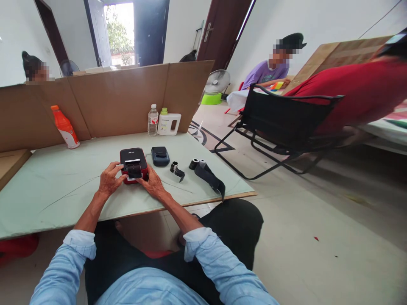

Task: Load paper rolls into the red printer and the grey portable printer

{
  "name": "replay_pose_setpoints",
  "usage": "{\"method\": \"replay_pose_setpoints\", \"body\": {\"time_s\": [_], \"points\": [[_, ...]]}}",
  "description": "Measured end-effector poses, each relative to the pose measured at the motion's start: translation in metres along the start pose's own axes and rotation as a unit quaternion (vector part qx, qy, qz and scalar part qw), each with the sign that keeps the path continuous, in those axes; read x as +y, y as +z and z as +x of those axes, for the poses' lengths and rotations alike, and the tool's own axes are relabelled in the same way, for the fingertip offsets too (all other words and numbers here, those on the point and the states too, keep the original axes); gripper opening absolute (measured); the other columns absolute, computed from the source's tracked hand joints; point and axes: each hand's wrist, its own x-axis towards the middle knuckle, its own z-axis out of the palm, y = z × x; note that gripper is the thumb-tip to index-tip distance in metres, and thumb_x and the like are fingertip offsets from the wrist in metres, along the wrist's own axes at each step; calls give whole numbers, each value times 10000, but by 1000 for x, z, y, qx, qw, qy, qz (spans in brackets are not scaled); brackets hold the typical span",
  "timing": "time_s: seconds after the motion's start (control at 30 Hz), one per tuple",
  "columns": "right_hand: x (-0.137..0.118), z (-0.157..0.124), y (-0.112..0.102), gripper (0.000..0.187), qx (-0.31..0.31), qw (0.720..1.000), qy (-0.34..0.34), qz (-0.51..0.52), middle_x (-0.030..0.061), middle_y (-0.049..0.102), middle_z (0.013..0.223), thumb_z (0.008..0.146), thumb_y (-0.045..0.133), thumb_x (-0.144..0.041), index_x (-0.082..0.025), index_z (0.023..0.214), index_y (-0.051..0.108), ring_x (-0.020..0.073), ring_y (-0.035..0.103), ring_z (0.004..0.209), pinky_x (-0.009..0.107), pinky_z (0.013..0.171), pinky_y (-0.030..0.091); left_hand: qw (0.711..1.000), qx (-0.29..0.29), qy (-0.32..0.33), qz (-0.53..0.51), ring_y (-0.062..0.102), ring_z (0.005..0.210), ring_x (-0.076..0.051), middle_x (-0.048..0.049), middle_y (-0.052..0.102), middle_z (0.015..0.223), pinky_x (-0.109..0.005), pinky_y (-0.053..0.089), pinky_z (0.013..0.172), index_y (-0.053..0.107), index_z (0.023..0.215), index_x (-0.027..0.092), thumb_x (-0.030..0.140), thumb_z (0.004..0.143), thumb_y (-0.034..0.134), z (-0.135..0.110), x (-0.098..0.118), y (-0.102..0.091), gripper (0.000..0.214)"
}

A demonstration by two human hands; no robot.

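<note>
A small red and black label printer (132, 159) sits on the pale green table (57, 186) in front of me. My left hand (110, 178) grips its left side, fingers curled onto the top. My right hand (153, 182) holds its right front corner, fingers bent against a black strip (135, 171) that comes out of the printer's slot. To the right lie a dark blue printer (160, 156), a small black roll (176, 169) and a larger black roll (208, 174) with its tape trailing toward the table edge.
A cardboard screen (121, 97) stands along the table's back, with an orange bottle (65, 127), a water bottle (153, 120) and a white jug (168, 123) before it. A black folding chair (280, 123) holds a person in red at right. Other people sit behind.
</note>
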Motion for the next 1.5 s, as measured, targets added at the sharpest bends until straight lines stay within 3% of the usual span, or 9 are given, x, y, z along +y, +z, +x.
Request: {"method": "replay_pose_setpoints", "body": {"time_s": [0.27, 0.47, 0.9, 1.13, 1.27, 1.5], "points": [[6, -1, 1, 796, -1, 1000, 5, -17, 157, 648, 1445, 912, 774, -458, -221, 1603, 457, 347, 607, 1327, 526, 1156, 489, 999, -12, -22, -29, 702, 1165, -266, -108, 631, 1404, -389, 641, 922, 749, 1143, 228, 285, 845, 807, 1, 1, 4, 309], [10, 0, 2, 775, 5, 1000, -11, -11, 169, 654, 1430, 914, 773, -442, -200, 1585, 470, 346, 616, 1315, 518, 1144, 496, 998, -28, -40, -37, 711, 1081, -243, -114, 568, 1436, -393, 648, 848, 733, 1131, 210, 304, 838, 800, 3, 1, 3, 315], [9, 2, 5, 832, -1, 1000, -6, -25, 182, 620, 1482, 901, 775, -452, -205, 1616, 427, 374, 585, 1375, 571, 1174, 470, 997, -38, -62, -37, 669, 1139, -267, -98, 595, 1337, -367, 626, 787, 730, 1090, 217, 305, 800, 835, 9, 2, -1, 320], [9, 3, 5, 859, -3, 1000, -4, -19, 177, 630, 1461, 892, 786, -470, -216, 1625, 415, 364, 596, 1360, 552, 1146, 496, 996, -40, -34, -77, 680, 1026, -226, -83, 649, 1215, -296, 582, 664, 672, 1098, 213, 261, 808, 763, 9, 7, -5, 307], [8, 3, 4, 844, 0, 1000, -6, -15, 174, 630, 1465, 896, 780, -474, -217, 1618, 427, 365, 593, 1365, 555, 1145, 496, 993, -52, -34, -101, 687, 1063, -233, -87, 669, 1258, -317, 593, 728, 674, 1073, 213, 287, 799, 765, 18, 5, -8, 298], [5, 2, 3, 833, 10, 1000, 7, -1, 169, 632, 1474, 899, 777, -452, -228, 1619, 423, 360, 602, 1360, 567, 1160, 495, 991, -83, -39, -101, 694, 1149, -256, -99, 724, 1270, -373, 629, 858, 736, 1220, 233, 320, 949, 605, 48, -10, -5, 314]]}}
